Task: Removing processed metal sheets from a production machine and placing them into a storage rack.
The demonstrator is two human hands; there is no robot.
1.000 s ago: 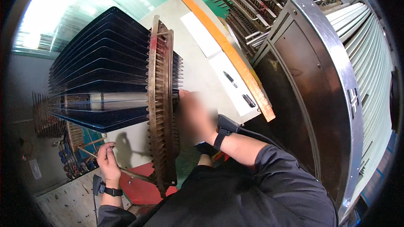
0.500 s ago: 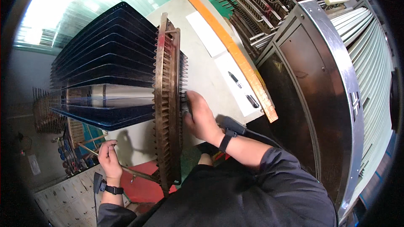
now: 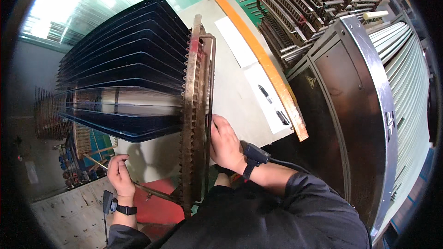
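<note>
In front of me stands a rusty metal rack [image 3: 190,124] with toothed edges. It bears several dark, glossy sheets [image 3: 124,71] with rounded corners, spaced one behind another on its left side. My left hand [image 3: 121,175] is closed round a thin metal rod [image 3: 159,192] at the rack's lower left. Against the near right side of the rack, my right hand [image 3: 227,145] grips its metal frame. Those fingertips are partly hidden by the frame.
A pale table [image 3: 226,83] with an orange edge strip [image 3: 258,55] carries white paper and two black pens [image 3: 265,93]. To the right stands a metal cabinet [image 3: 341,87] beside stacked pale sheets [image 3: 406,97]. More toothed racks [image 3: 300,9] are piled behind.
The rack has swung a little to the right and turned, baring a long side bar. My right hand has shifted right and nearer to me; my left hand stays on the rod.
</note>
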